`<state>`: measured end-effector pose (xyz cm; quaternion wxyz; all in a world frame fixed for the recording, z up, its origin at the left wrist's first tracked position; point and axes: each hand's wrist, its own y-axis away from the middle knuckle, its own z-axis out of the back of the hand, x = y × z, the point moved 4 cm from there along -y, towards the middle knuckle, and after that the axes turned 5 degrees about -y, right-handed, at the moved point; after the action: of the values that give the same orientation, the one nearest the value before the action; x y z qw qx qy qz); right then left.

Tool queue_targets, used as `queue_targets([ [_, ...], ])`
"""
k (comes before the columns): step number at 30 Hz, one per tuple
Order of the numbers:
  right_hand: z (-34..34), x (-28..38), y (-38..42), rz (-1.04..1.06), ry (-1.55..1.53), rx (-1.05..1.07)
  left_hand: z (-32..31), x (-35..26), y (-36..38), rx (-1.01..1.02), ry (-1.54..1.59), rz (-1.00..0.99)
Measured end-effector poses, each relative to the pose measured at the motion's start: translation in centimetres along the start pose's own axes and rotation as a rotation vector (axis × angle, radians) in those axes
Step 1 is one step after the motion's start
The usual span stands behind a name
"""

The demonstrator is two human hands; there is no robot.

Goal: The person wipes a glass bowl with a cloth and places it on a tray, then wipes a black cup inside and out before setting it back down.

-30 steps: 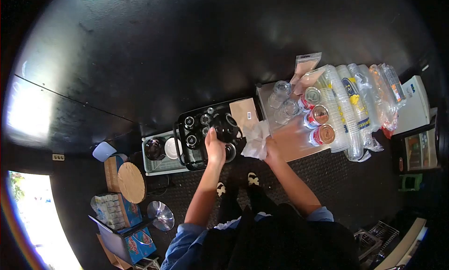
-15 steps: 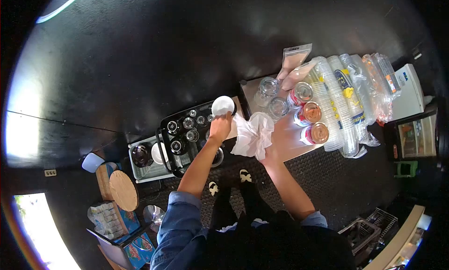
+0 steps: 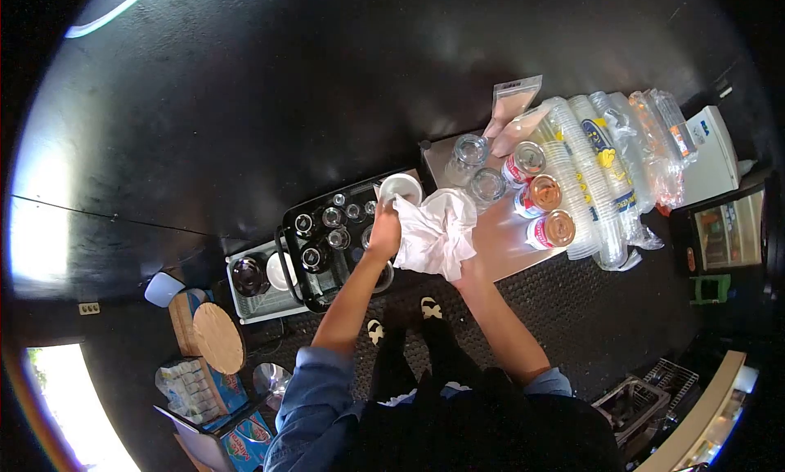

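Observation:
A white cup or bowl (image 3: 401, 189) is in my left hand (image 3: 386, 228), its opening facing up toward the camera. My right hand (image 3: 468, 274) is closed on a crumpled white cloth (image 3: 433, 233), which covers most of its fingers. The cloth touches the white cup's lower side. Left of my hands, several glasses (image 3: 333, 217) stand in a black rack (image 3: 296, 269). Two clear glass jars (image 3: 488, 186) stand on the metal table (image 3: 504, 241) to the right of the cloth.
Several cans (image 3: 558, 228) and long stacks of plastic cups (image 3: 605, 165) lie to the right, with pinkish bags (image 3: 513, 104) behind. A grey tray (image 3: 245, 308) with a dark bowl (image 3: 249, 276) is at the left. A round wooden board (image 3: 218, 338) is lower left.
The white cup has tilted so its inside shows, and it has moved slightly right and down. The cloth has shifted left against it and spread over my left fingertips.

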<state>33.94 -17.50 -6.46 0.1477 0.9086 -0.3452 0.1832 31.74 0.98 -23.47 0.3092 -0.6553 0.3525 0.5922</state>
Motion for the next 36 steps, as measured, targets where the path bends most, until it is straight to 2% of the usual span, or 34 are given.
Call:
queue_targets([
  [2,-0.2,-0.1,-0.2,0.003,-0.010,-0.046,-3.0,-14.2,3.0,-0.111,-0.432,-0.035],
  [4,-1.6,-0.6,-0.4,-0.042,-0.137,0.017,-2.7,-15.9,5.0,-0.090,0.279,0.112],
  [6,-3.8,-1.3,0.2,-0.048,-0.151,-0.010,-2.2,-18.0,7.6,0.001,0.316,0.174],
  [7,-4.9,-1.7,0.3,-0.050,-0.160,-0.036,-2.0,-19.9,8.7,0.060,0.157,0.118],
  [8,-5.8,-2.2,0.3,-0.058,-0.160,-0.024,-2.1,-22.6,9.8,0.076,-0.056,0.172],
  [10,-6.9,-2.8,0.6,-0.004,-0.028,-0.058,-0.2,-23.3,11.0,-0.024,-0.068,0.189],
  [11,-7.2,-3.1,0.9,-0.141,-0.304,-0.029,0.7,-23.6,11.6,-0.030,-0.067,0.180],
  [12,-7.8,-2.9,1.3,-0.146,-0.300,-0.018,1.8,-24.3,12.2,-0.056,-0.093,0.106],
  [13,-8.9,-3.0,1.9,-0.273,-0.259,-0.007,2.9,-25.1,12.8,-0.084,-0.119,0.032],
  [14,-9.9,-3.1,2.6,-0.400,-0.215,0.004,4.1,-25.9,13.5,-0.095,-0.117,0.023],
  [16,-11.6,-3.6,3.3,-0.450,-0.231,0.062,6.0,-28.5,14.8,-0.107,-0.286,-0.008],
  [18,-12.2,-4.7,3.5,-0.370,0.517,0.085,7.6,-30.7,15.9,-0.141,-0.323,-0.013],
  [20,-14.4,-5.4,3.6,-0.082,0.776,0.189,9.2,-32.6,17.0,-0.199,-0.334,-0.112],
  [22,-16.2,-6.1,4.1,0.082,0.793,0.197,11.4,-32.6,17.8,-0.221,-0.368,-0.185],
  [24,-18.4,-6.8,4.7,0.169,0.825,0.254,13.7,-33.2,18.8,-0.354,-0.393,-0.327],
  [25,-19.4,-7.1,5.1,0.245,0.849,0.301,14.4,-33.9,19.7,-0.343,-0.467,-0.317],
  [26,-20.0,-7.5,5.4,0.245,0.854,0.313,14.9,-34.7,20.6,-0.354,-0.462,-0.324],
  [28,-21.4,-9.2,6.0,-0.067,0.909,0.410,15.2,-36.2,21.9,-0.314,-0.360,-0.171],
  [29,-22.0,-9.8,6.6,-0.141,0.909,0.330,15.9,-36.0,21.8,-0.370,-0.481,-0.382],
  [30,-21.9,-10.5,6.5,-0.144,0.913,0.342,16.0,-36.8,22.5,-0.311,-0.347,-0.300],
  [32,-21.7,-12.2,6.4,-0.114,1.086,0.478,17.5,-36.1,22.9,-0.147,-0.448,-0.368],
  [34,-22.4,-12.7,6.5,-0.040,1.087,0.451,18.6,-37.1,23.8,-0.142,-0.488,-0.381],
  [36,-23.5,-12.7,6.7,0.038,1.182,0.475,19.4,-37.7,24.6,-0.073,-0.636,-0.254],
])
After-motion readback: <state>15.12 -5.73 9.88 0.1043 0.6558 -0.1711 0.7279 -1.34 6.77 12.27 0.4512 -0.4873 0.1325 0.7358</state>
